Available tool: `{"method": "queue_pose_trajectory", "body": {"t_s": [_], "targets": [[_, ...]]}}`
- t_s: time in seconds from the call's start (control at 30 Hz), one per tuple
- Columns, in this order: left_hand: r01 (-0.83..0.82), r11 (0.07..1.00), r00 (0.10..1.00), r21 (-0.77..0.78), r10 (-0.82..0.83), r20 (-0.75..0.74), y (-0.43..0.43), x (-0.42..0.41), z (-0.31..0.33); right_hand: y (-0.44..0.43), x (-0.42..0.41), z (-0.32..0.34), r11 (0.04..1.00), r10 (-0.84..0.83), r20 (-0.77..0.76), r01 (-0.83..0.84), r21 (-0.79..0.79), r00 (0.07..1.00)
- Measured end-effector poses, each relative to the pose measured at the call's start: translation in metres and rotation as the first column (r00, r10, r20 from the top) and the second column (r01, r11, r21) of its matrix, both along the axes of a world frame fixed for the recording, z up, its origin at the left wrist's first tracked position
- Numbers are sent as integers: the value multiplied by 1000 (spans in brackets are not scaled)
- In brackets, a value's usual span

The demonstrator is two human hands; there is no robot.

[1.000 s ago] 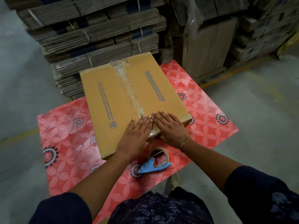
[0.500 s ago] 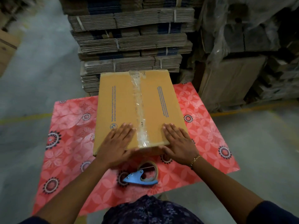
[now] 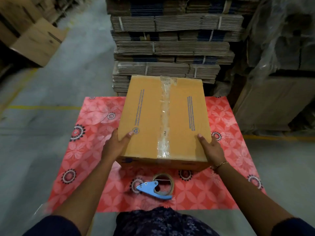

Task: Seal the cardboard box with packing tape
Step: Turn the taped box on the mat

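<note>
A closed brown cardboard box (image 3: 148, 116) stands on a red flowered table cover (image 3: 95, 133). A strip of clear packing tape (image 3: 164, 116) runs along its top centre seam and over the near edge. My left hand (image 3: 115, 145) grips the box's near left corner, thumb on top. My right hand (image 3: 212, 148) grips the near right corner the same way. A roll of tape in a blue dispenser (image 3: 157, 187) lies on the cover just in front of the box, between my forearms.
A tall pile of strapped flat cardboard sheets (image 3: 170, 45) rises right behind the table. Plastic-wrapped cartons (image 3: 281, 65) stand at the right, a brown box (image 3: 37, 40) at the far left. Grey concrete floor with yellow lines surrounds the table.
My hands left the top of the box, where they pressed beside the tape, and moved out to grip its near corners. The box now sits squarer to me.
</note>
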State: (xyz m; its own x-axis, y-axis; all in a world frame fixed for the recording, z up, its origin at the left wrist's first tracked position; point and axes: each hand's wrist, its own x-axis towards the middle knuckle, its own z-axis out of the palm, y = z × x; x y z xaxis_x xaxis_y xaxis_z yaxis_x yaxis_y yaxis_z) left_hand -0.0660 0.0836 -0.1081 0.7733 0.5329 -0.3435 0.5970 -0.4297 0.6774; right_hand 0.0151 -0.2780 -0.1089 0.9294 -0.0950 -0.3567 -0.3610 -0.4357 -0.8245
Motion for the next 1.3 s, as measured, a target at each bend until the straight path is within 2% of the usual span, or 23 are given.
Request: {"method": "queue_pose_trajectory", "body": {"t_s": [0.1,0.17,0.33,0.57,0.63,0.73,0.9,1.07,1.2,1.3], "targets": [[-78,993,996,-85,82,46,-2,-5,1,1,-3,-5,1000,-26,9,26,-12,1000],[-154,979,987,-133,159,33,30,-15,-3,34,0,-15,998,15,-8,-15,-54,1000],[-150,972,983,-180,166,75,52,-18,6,56,-1,1,997,53,46,-50,-63,998],[-166,983,974,-80,176,145,107,-32,23,118,4,18,993,110,108,-105,-55,988],[-185,983,975,-21,186,124,137,-36,27,148,3,19,990,132,100,-127,-55,986],[-195,981,978,-18,196,78,163,-45,27,178,-3,19,990,135,73,-132,-46,988],[-172,984,985,-36,173,27,174,-51,10,188,-17,2,989,130,-2,-130,-67,992],[-165,986,986,5,164,25,176,-50,4,188,-14,2,986,137,8,-135,-101,991],[-137,987,991,80,137,3,176,-52,2,187,-15,4,986,137,-11,-137,-94,991],[-50,936,994,349,13,108,169,-53,4,176,-15,0,985,162,-63,-165,-55,985]]}}
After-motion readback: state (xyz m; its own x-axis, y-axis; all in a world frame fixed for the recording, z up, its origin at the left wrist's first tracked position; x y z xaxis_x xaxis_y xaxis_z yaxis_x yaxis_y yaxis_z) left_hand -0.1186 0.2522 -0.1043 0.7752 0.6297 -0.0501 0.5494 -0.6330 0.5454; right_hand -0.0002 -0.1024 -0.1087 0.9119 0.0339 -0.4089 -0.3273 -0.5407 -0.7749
